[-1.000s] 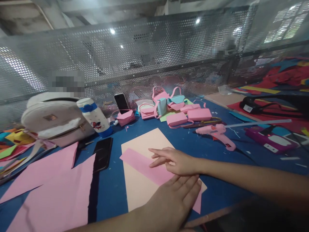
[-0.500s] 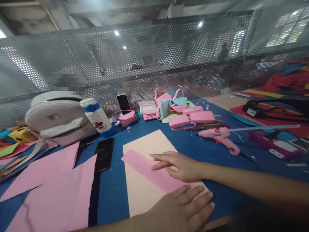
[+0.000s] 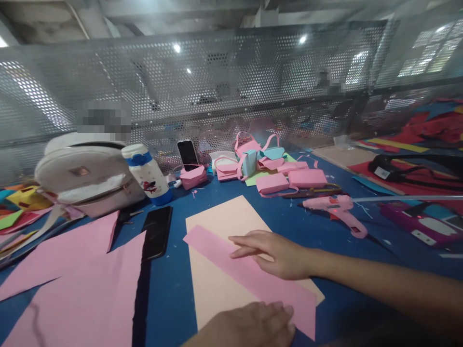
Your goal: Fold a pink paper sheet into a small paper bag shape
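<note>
A pink paper strip (image 3: 217, 258) lies slantwise across a peach sheet of paper (image 3: 229, 214) on the blue table. Its far end juts past the sheet's left edge, and its near end reaches beyond the lower right corner. My right hand (image 3: 277, 253) rests on the strip's middle, fingers stretched out and a little apart. Nearer to me, my left hand (image 3: 249, 325) lies flat by the strip's lower edge, slightly blurred, with nothing visible in it. To the left are larger pink sheets (image 3: 94, 284), one with a ragged edge.
A black phone (image 3: 157, 231) lies left of the peach sheet. Behind stand a bottle (image 3: 150, 180), a pale backpack (image 3: 83, 168) and several small paper bags (image 3: 273, 183). A pink glue gun (image 3: 336, 209) and a purple device (image 3: 419, 224) are at right. A perforated metal screen (image 3: 231, 91) borders the table.
My left hand has slid down and to the left, uncovering the near end of the pink strip. My right hand stays on the strip almost unchanged. The view has shifted slightly.
</note>
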